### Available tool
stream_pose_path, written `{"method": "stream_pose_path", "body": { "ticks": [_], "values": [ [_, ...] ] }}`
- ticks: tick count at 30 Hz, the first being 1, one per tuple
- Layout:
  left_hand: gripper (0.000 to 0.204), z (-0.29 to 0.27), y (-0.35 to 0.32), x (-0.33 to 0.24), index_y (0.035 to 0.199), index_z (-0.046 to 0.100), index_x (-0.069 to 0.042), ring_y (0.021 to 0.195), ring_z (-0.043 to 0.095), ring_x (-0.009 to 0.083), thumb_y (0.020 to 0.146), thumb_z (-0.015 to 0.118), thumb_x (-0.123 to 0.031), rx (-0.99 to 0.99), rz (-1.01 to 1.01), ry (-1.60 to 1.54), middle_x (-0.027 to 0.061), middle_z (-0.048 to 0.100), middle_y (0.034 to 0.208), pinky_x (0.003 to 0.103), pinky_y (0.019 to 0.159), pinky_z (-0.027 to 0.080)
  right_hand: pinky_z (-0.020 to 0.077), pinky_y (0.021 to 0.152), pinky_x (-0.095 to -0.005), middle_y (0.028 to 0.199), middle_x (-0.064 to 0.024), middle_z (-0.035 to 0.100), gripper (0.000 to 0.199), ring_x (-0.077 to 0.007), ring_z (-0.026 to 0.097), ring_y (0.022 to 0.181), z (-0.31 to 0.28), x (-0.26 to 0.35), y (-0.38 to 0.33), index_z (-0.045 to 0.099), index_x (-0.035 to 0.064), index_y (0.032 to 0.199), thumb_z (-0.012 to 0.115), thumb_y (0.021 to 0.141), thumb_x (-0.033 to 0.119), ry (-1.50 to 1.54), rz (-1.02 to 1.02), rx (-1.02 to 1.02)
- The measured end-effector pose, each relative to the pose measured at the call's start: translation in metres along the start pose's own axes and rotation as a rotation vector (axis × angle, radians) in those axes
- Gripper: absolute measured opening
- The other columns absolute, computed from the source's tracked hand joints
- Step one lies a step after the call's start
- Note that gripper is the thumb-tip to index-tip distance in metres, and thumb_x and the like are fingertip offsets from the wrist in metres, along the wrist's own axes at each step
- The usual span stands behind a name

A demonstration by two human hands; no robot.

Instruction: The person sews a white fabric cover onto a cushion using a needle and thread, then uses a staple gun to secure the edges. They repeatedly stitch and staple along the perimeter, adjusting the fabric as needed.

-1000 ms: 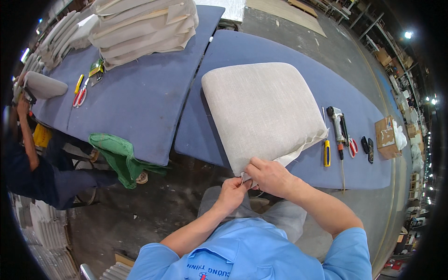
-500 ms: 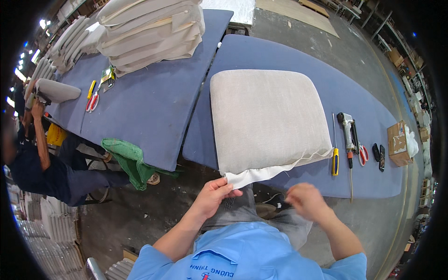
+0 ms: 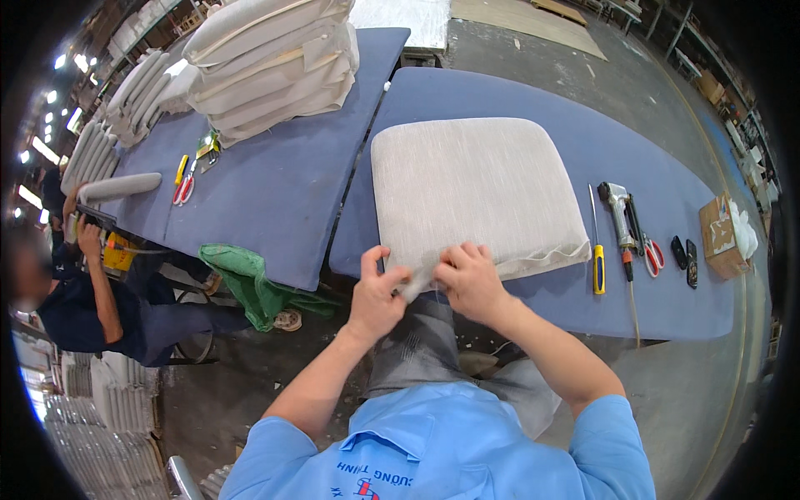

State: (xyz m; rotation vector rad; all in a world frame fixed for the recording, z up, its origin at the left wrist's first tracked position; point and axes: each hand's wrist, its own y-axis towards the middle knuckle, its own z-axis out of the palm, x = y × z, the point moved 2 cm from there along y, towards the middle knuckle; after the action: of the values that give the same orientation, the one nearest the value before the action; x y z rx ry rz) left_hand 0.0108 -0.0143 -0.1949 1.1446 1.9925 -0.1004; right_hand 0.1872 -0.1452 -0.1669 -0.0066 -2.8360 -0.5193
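Nearest, both hands meet at the near edge of the pale grey woven-fabric square seat cushion [image 3: 475,187], which lies flat on the blue padded worktable [image 3: 583,133]. Left hand [image 3: 377,293] pinches the loose fabric flap at the cushion's near corner, fingers closed on the cloth. Right hand [image 3: 469,279] sits just beside it, fingers curled down onto the same edge; hands nearly touching.

Right of the cushion, on the same table: yellow-handled screwdriver [image 3: 598,265], then a grey pneumatic staple gun [image 3: 617,207], red-handled scissors [image 3: 652,254], two small black objects [image 3: 685,258], kind unclear, and an open brown cardboard box [image 3: 722,237] with white material inside near the table's end.

Left, a green cloth [image 3: 250,279] hangs off the near edge of a second blue padded table [image 3: 275,192], just beside the gap between tables. Farther on that table: red scissors and a yellow tool [image 3: 182,179], a grey roll-shaped cushion [image 3: 121,185], and at the far end a stack of cream upholstered cushions [image 3: 267,62].

Far left, another person in dark clothes [image 3: 75,308] sits at that table, hands on a tool.
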Motion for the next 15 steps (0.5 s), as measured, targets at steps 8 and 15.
{"method": "stream_pose_path", "body": {
  "ticks": [8,15],
  "values": [
    [0.018,-0.012,0.017,0.021,0.102,0.076,-0.005,0.067,0.053,0.009,0.088,0.085,-0.013,0.184,-0.139,-0.258,0.0059,0.039,0.133,0.029,0.069,0.052,0.0444,0.086,-0.0472,0.104,-0.0047,0.066,0.018,-0.0289,0.061,0.103,-0.004,-0.002,0.017,0.071,0.0127,0.091,0.08,0.085,0.027,0.155,0.105,0.089],
    [0.012,-0.005,0.018,0.025,0.097,0.075,-0.003,0.068,0.052,0.0066,0.09,0.083,-0.009,0.173,-0.195,-0.4,0.0054,0.037,0.131,0.028,0.069,0.051,0.0435,0.086,-0.0478,0.102,-0.0055,0.064,0.025,-0.03,0.06,0.102,0.003,0.018,0.017,0.07,0.011,0.088,0.084,0.082,0.031,0.015,0.179,0.07]
  ]
}}
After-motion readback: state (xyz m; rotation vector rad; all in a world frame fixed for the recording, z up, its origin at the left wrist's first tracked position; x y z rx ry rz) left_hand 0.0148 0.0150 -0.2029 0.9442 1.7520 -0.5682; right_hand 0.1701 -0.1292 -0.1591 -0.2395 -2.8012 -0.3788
